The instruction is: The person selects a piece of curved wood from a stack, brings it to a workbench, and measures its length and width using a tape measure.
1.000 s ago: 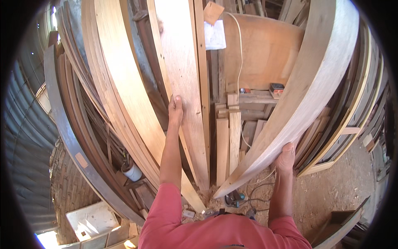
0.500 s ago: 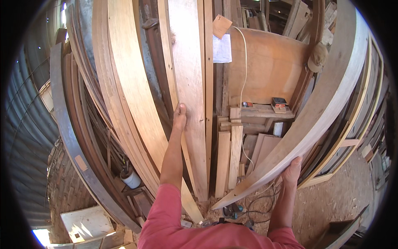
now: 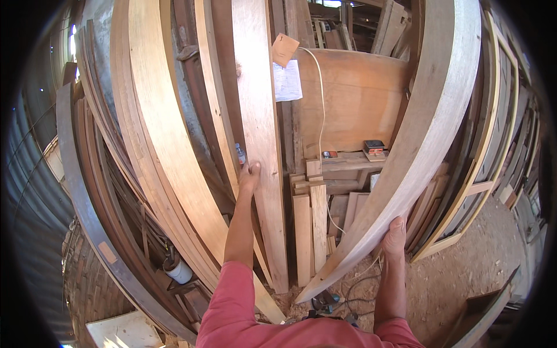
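A tall pale plank stands upright in front of me. My left hand is closed round its left edge, thumb on the front face and the other fingers mostly hidden behind. On my right, a long wide board leans with its lower end near the sawdust-strewn floor; the fisheye bends its outline. My right hand grips this board's right edge low down, thumb up and the remaining fingers largely out of sight. Just left of the upright plank is a narrow board, apart from it.
Several long boards lean at the left. Short offcuts stand beside a small wooden shelf. A power tool with a cord lies by my feet. Wooden frames stand at the right, a white bucket at the left.
The upright plank has shifted away from the narrow board on its left, widening the gap; a clear bottle now shows there. My hands keep their grips while the view has moved slightly.
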Tool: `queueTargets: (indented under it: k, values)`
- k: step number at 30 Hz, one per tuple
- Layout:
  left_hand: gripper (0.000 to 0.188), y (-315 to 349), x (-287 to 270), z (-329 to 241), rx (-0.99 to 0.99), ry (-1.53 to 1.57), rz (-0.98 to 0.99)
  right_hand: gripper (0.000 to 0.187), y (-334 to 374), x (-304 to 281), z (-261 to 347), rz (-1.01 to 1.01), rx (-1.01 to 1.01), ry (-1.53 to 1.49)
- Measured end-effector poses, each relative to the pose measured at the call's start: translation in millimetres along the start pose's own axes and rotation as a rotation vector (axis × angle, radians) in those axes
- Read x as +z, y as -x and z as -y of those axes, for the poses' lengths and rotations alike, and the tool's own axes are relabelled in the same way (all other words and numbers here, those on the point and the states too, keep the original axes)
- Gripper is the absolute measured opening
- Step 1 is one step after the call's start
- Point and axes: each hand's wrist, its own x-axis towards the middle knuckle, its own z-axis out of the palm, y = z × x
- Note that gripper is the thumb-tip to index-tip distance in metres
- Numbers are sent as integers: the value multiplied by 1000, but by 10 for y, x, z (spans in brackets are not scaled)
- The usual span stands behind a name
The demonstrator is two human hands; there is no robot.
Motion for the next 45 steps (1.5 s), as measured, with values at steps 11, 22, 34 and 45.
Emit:
queueTargets:
  k: [11,22,34,45]
  values:
    - [72,1037,146,776,-303,-309,151,94,13,-243,-108,57,17,-89]
    - [52,1833,-172,-59,-140,209,585,72,-102,127,-100,-99,-32,154]
    - [66,1697,-2190,-710,232,-420,-715,52,18,693,-701,110,118,385]
    - [55,1706,-1844,-256,-72,29,-479,53,-436,1526,-1220,328,169,265]
